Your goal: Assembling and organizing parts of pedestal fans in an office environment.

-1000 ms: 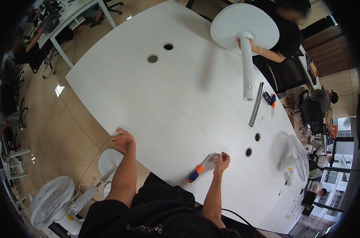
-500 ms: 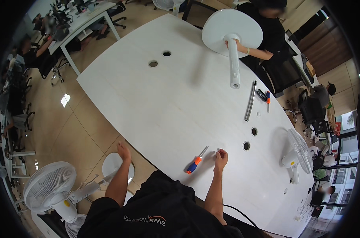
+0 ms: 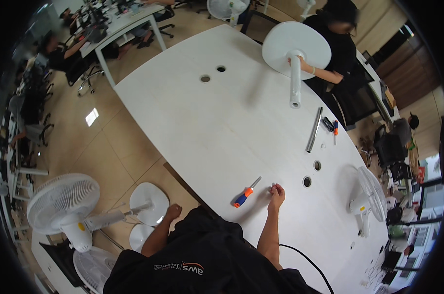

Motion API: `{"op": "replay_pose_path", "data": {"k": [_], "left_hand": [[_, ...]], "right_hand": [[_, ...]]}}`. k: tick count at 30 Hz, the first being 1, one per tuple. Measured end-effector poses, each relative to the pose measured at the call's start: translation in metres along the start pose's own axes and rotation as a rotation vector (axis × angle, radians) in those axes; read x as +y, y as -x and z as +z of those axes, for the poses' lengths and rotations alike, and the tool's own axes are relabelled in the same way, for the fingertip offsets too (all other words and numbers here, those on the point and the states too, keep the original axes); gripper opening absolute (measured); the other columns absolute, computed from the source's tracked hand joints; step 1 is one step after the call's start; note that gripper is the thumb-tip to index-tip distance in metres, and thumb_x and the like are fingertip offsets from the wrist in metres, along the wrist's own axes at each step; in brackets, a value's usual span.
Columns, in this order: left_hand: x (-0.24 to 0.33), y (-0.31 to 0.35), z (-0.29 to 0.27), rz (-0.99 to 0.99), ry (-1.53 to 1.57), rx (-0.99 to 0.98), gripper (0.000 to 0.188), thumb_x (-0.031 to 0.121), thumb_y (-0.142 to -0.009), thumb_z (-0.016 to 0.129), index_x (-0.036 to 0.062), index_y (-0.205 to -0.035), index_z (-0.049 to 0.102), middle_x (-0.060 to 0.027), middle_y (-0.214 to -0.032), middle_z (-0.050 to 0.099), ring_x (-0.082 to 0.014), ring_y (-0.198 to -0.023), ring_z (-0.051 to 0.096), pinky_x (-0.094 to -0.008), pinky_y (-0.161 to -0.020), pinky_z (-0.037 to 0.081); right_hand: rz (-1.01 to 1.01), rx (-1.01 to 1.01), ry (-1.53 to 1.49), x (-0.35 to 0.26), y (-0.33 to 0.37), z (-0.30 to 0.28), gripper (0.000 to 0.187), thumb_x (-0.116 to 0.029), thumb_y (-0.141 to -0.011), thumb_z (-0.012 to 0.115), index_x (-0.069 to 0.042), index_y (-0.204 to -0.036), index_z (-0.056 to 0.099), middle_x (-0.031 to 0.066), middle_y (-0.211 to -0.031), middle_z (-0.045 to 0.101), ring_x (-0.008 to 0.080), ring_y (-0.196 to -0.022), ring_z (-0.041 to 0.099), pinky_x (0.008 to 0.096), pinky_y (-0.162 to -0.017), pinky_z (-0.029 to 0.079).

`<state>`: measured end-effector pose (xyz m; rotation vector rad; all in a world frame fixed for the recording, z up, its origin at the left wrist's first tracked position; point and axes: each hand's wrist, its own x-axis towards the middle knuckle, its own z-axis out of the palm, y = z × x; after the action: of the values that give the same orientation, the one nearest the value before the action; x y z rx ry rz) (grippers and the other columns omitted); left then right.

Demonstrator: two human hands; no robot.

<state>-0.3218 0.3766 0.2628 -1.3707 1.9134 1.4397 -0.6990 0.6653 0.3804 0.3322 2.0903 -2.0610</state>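
My right hand (image 3: 276,196) is above the white table (image 3: 222,127), its fingertips pinched together around something too small to make out. Just left of it lies a screwdriver (image 3: 243,196) with a blue and orange handle, its shaft pointing away. My left hand (image 3: 173,211) hangs low beside the table's near left edge, fingers curled in, with nothing visible in it. Across the table, another person (image 3: 332,44) grips the white pole (image 3: 295,85) of a fan stand, its broad round base (image 3: 300,41) tilted up.
On the table's right lie a metal tube (image 3: 315,130), a small black object (image 3: 328,124), a second screwdriver (image 3: 335,131) and a white fan head (image 3: 371,193). Cable holes (image 3: 307,182) pierce the tabletop. A standing fan (image 3: 65,203) and white bases (image 3: 151,203) occupy the floor at left.
My left hand has come down and toward my body, its fingers now curled in. The right hand keeps its pinch near the screwdriver. The whole view has shifted slightly.
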Motion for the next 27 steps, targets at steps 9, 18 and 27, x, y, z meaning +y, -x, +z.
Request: {"op": "replay_pose_path", "data": {"k": [9,18,27], "left_hand": [[0.049,0.044,-0.016,0.043,0.578,0.332,0.025,0.024,-0.09,0.052,0.0026,-0.102,0.058,-0.0086,-0.077,0.063,-0.0145,-0.061,0.06,-0.028,-0.054,0.048],[-0.113,0.156,0.127,-0.278,0.363,0.322,0.031,0.025,-0.084,0.056,-0.0008,-0.1,0.062,-0.0166,-0.087,0.068,-0.025,-0.074,0.067,-0.0373,-0.068,0.053],[-0.132,0.24,0.16,-0.427,0.161,0.252,0.032,0.027,-0.086,0.054,0.0008,-0.101,0.064,-0.0223,-0.104,0.065,-0.0372,-0.102,0.061,-0.0451,-0.086,0.047]], "right_hand": [[0.042,-0.158,-0.094,0.006,0.01,-0.019,0.022,0.002,-0.089,0.051,0.006,-0.11,0.054,0.0131,-0.102,0.061,0.0191,-0.089,0.062,0.0291,-0.081,0.052],[0.013,-0.264,-0.086,0.019,0.006,-0.03,0.022,0.001,-0.088,0.057,0.003,-0.109,0.055,0.0136,-0.095,0.065,0.0172,-0.083,0.062,0.0249,-0.075,0.051],[-0.083,-0.25,-0.039,0.021,0.002,-0.033,0.016,0.002,-0.085,0.059,0.003,-0.102,0.058,0.0138,-0.097,0.064,0.0192,-0.087,0.063,0.0263,-0.076,0.052]]}}
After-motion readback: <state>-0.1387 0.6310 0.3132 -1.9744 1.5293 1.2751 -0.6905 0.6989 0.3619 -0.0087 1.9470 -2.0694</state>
